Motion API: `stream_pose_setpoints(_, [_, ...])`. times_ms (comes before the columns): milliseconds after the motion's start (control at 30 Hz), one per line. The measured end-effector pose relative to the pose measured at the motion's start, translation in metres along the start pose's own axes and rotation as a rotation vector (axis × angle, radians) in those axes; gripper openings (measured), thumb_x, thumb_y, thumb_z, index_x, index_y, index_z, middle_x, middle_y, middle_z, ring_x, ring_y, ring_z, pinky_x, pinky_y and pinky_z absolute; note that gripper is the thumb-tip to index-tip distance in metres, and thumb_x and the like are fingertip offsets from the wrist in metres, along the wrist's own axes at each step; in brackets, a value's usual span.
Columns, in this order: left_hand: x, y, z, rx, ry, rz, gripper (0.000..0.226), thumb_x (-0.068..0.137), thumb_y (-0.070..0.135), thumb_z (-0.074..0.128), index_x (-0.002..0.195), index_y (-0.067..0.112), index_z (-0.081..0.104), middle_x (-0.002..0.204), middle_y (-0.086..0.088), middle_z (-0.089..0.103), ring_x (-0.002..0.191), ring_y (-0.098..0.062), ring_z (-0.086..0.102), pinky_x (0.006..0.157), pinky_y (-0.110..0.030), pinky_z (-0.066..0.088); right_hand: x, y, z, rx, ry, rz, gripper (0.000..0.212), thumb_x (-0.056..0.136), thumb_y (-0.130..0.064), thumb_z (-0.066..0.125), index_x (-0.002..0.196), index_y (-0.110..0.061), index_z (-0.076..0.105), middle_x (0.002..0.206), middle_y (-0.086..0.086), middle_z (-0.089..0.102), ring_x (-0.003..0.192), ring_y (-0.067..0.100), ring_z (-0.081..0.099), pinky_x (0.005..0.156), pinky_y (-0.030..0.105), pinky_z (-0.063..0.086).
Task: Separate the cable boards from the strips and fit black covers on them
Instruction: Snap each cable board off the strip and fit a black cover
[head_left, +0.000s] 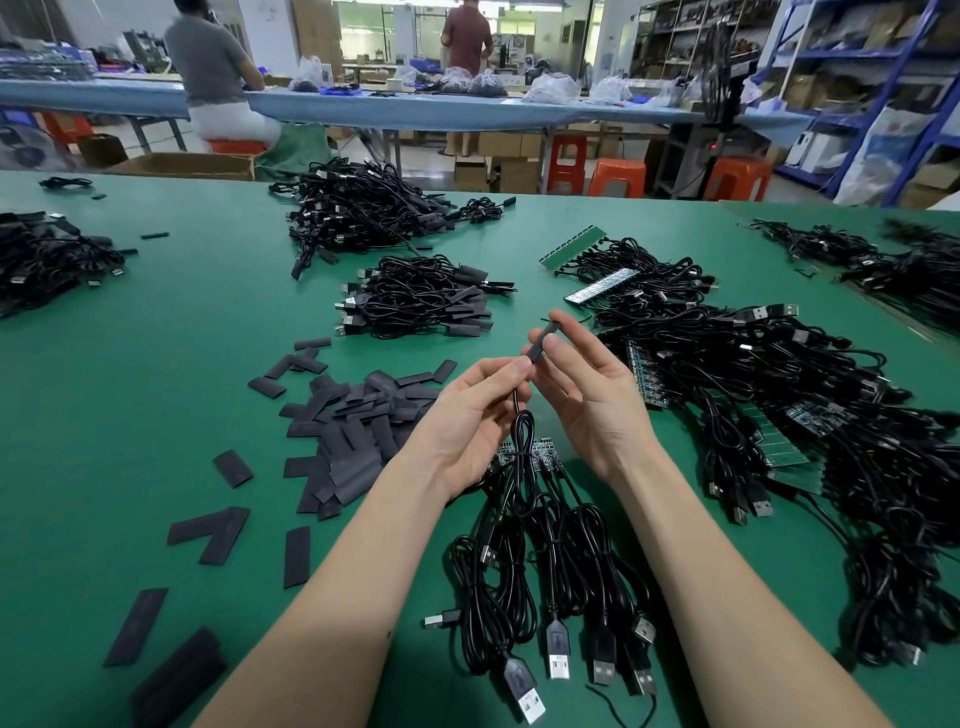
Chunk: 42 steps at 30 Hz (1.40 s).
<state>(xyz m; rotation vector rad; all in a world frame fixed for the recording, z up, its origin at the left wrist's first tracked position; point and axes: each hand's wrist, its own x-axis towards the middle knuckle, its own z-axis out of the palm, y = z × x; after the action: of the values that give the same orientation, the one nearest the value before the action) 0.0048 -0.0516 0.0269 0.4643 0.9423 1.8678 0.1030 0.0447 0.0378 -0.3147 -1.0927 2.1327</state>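
Note:
My left hand (470, 415) pinches the lower end of a black cover (541, 343) where a thin cable (522, 431) comes out of it. My right hand (587, 384) holds the cover's upper part between thumb and fingers, above the table. The cable hangs down in a bundled loop. Under my wrists lies a green board strip (530, 453) with several USB cables (558, 582) attached. A heap of loose flat black covers (358, 426) lies to the left of my hands.
Covered cables are piled ahead (415, 301) and farther back (358, 208). Strips with tangled cables (769, 395) fill the right side. More cable piles lie at the far left (47, 260) and far right (883, 270). Two people stand or sit at a far blue table.

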Motion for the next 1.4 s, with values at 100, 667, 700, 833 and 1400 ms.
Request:
stream_pose_setpoints(100, [0.0, 0.0, 0.0, -0.009, 0.002, 0.0, 0.006, 0.071, 0.015, 0.077, 0.075, 0.018, 0.074, 0.082, -0.001, 0.073, 0.064, -0.004, 0.061, 0.06, -0.012, 0.048, 0.0, 0.001, 0.0, 0.005, 0.017, 0.001, 0.033, 0.075, -0.007, 0.076, 0.106, -0.016, 0.075, 0.102, 0.012, 0.076, 0.084, 0.016, 0.073, 0.077, 0.025, 0.059])
stream_pose_setpoints(667, [0.004, 0.001, 0.002, 0.178, -0.039, 0.016, 0.027, 0.074, 0.024, 0.075, 0.097, 0.014, 0.064, 0.084, 0.002, 0.073, 0.078, -0.012, 0.065, 0.07, -0.019, 0.051, 0.007, -0.003, 0.003, 0.134, 0.195, 0.022, 0.026, 0.085, 0.002, 0.07, 0.108, -0.012, 0.071, 0.091, 0.009, 0.076, 0.082, 0.017, 0.072, 0.079, 0.025, 0.06])
stream_pose_setpoints(700, [0.004, 0.001, 0.003, 0.236, -0.048, 0.011, 0.026, 0.078, 0.02, 0.076, 0.1, 0.014, 0.064, 0.087, -0.001, 0.071, 0.083, -0.015, 0.064, 0.072, -0.021, 0.049, 0.007, -0.004, 0.003, 0.157, 0.228, 0.02, 0.024, 0.087, 0.002, 0.07, 0.107, -0.012, 0.07, 0.09, 0.009, 0.076, 0.082, 0.017, 0.072, 0.08, 0.025, 0.06])
stream_pose_setpoints(833, [0.003, -0.001, 0.001, 0.479, -0.07, -0.002, 0.031, 0.086, 0.002, 0.074, 0.112, 0.014, 0.063, 0.099, -0.013, 0.069, 0.082, -0.024, 0.065, 0.084, -0.035, 0.054, 0.011, -0.006, 0.0, 0.224, 0.32, -0.024, 0.023, 0.09, 0.001, 0.068, 0.108, -0.013, 0.069, 0.086, 0.007, 0.074, 0.081, 0.016, 0.072, 0.081, 0.024, 0.06])
stream_pose_setpoints(1400, [0.073, 0.077, -0.003, 1.108, 0.157, 0.24, 0.016, 0.09, 0.009, 0.071, 0.105, 0.015, 0.069, 0.086, -0.006, 0.075, 0.075, -0.016, 0.073, 0.071, -0.023, 0.056, 0.016, 0.016, -0.01, -0.201, 0.298, 0.014, 0.009, 0.101, -0.017, 0.059, 0.106, -0.01, 0.063, 0.087, 0.008, 0.075, 0.068, 0.017, 0.069, 0.067, 0.026, 0.06])
